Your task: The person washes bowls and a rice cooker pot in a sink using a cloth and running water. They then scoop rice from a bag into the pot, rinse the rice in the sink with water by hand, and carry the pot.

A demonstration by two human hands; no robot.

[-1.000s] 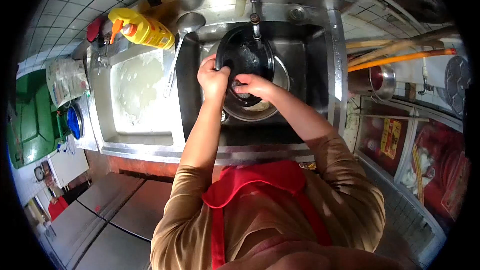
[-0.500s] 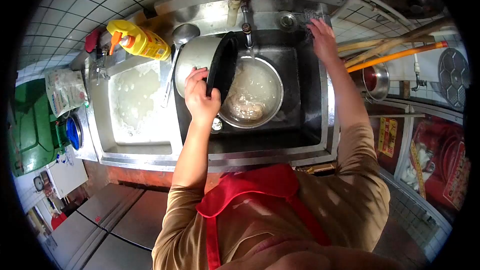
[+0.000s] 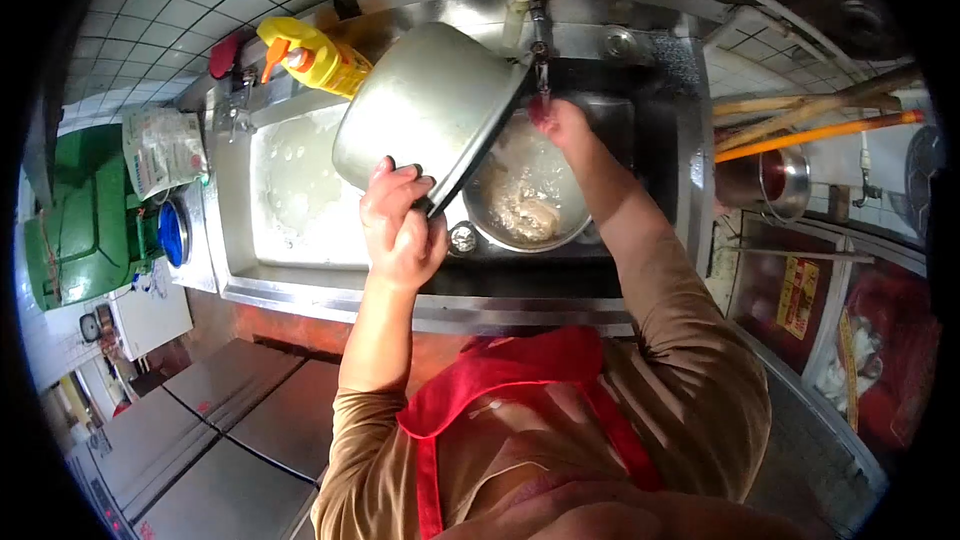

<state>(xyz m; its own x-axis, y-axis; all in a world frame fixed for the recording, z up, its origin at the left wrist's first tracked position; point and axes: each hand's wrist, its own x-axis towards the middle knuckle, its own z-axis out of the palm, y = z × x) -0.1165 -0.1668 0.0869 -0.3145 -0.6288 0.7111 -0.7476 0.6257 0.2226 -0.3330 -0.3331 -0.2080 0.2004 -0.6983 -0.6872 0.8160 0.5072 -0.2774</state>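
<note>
My left hand [image 3: 402,225] grips the rim of a steel pot [image 3: 428,110], tilted on its side over the right sink so its shiny outside faces me. My right hand [image 3: 561,123] is under the tap [image 3: 540,45], fingers loosely curled, holding nothing that I can see. Below it in the right sink [image 3: 650,230] sits a steel bowl [image 3: 530,202] with murky water and pale scraps.
The left sink [image 3: 300,195] holds soapy water. A yellow detergent bottle [image 3: 315,58] lies behind it. A green bin [image 3: 85,220] and a blue lid [image 3: 172,233] are at left. A steel cup [image 3: 770,180] and orange and wooden poles [image 3: 815,120] are at right.
The pot has been turned over, from inside facing me to outside facing me. My right hand left the pot, reached to the sink's far right corner, then came under the tap.
</note>
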